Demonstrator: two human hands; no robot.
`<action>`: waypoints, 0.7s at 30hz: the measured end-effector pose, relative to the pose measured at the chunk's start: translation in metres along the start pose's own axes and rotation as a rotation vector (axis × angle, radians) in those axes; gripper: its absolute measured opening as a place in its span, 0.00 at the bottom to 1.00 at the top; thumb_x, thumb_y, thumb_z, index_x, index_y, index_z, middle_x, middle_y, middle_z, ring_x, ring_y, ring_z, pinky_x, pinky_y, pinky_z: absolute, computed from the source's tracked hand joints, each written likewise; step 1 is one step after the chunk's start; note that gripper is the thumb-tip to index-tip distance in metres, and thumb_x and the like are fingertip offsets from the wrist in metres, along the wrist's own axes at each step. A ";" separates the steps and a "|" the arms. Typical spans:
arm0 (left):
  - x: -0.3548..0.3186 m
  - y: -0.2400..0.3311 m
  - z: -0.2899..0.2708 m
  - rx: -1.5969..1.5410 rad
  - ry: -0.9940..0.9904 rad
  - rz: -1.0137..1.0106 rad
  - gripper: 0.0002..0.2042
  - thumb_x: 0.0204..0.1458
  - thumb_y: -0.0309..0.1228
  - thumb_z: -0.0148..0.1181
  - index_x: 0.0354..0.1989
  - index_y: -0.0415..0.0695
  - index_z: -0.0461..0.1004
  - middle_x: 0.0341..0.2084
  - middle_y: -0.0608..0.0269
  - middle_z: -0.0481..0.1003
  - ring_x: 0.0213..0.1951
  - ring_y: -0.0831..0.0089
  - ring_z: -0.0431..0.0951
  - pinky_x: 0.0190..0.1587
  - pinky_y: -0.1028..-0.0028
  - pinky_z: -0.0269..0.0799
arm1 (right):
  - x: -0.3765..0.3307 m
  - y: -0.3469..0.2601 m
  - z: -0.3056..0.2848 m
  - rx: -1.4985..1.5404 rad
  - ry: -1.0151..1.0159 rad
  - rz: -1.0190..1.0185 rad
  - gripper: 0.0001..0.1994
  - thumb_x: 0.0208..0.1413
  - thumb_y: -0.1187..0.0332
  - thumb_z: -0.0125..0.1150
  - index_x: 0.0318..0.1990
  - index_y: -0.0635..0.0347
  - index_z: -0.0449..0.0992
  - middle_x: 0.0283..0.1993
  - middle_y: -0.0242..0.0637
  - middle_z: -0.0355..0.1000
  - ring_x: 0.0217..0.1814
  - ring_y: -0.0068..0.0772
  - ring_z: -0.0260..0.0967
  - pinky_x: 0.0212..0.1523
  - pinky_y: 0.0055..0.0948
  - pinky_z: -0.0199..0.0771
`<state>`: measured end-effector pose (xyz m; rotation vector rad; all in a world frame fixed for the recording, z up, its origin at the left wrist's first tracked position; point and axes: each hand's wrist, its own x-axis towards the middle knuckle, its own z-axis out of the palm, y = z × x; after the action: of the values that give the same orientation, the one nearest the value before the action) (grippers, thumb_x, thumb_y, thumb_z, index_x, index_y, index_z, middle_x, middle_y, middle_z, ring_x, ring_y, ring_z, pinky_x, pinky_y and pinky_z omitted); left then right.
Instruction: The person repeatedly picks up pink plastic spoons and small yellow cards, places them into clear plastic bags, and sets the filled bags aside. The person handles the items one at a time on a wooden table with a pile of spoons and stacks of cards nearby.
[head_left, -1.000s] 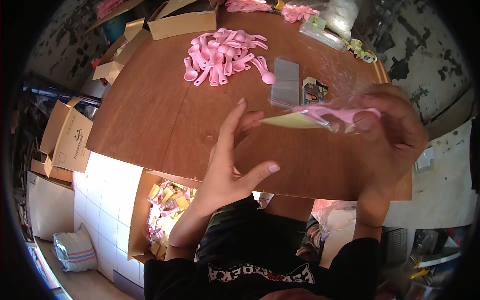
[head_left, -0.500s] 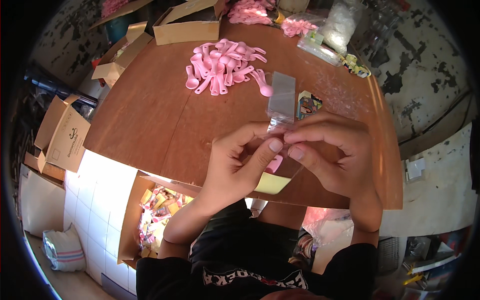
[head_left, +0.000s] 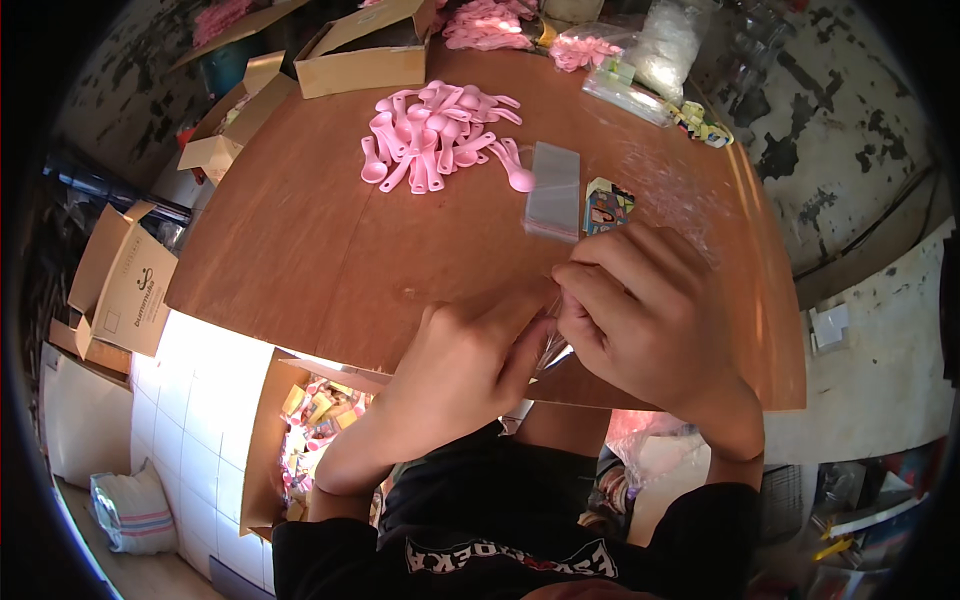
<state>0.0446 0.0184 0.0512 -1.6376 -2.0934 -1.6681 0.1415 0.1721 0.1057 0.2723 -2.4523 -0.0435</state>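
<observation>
Left hand (head_left: 470,345) and right hand (head_left: 650,315) meet over the near side of the tabletop (head_left: 300,230). Each grip pinches a clear plastic packet (head_left: 552,350), mostly hidden between them. Beyond lie piled pink spoons (head_left: 428,138), stacked clear sleeves (head_left: 553,190) and small printed cards (head_left: 608,206).
</observation>
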 end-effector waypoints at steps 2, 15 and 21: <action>0.003 0.000 -0.003 0.032 -0.075 0.049 0.12 0.49 0.16 0.61 0.44 0.32 0.78 0.30 0.49 0.80 0.29 0.67 0.83 0.33 0.76 0.76 | -0.001 0.005 0.004 0.002 0.053 -0.008 0.09 0.32 0.80 0.65 0.26 0.61 0.76 0.28 0.34 0.69 0.30 0.37 0.69 0.29 0.32 0.69; -0.013 0.001 0.003 -0.612 0.368 -0.079 0.08 0.57 0.19 0.59 0.44 0.32 0.77 0.29 0.52 0.82 0.29 0.77 0.81 0.32 0.79 0.76 | -0.004 0.061 -0.040 1.057 0.259 0.247 0.02 0.46 0.78 0.57 0.29 0.63 0.73 0.33 0.36 0.70 0.34 0.27 0.67 0.38 0.27 0.69; -0.004 -0.003 0.001 -0.540 0.470 0.037 0.12 0.56 0.19 0.60 0.48 0.31 0.74 0.29 0.53 0.81 0.27 0.79 0.78 0.32 0.80 0.74 | -0.056 0.223 -0.041 1.917 0.131 -0.090 0.04 0.52 0.67 0.60 0.35 0.52 0.74 0.36 0.28 0.66 0.36 0.27 0.64 0.46 0.38 0.64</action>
<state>0.0445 0.0167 0.0466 -1.1708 -1.4650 -2.4535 0.1684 0.4031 0.1251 1.0504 -1.5115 2.1481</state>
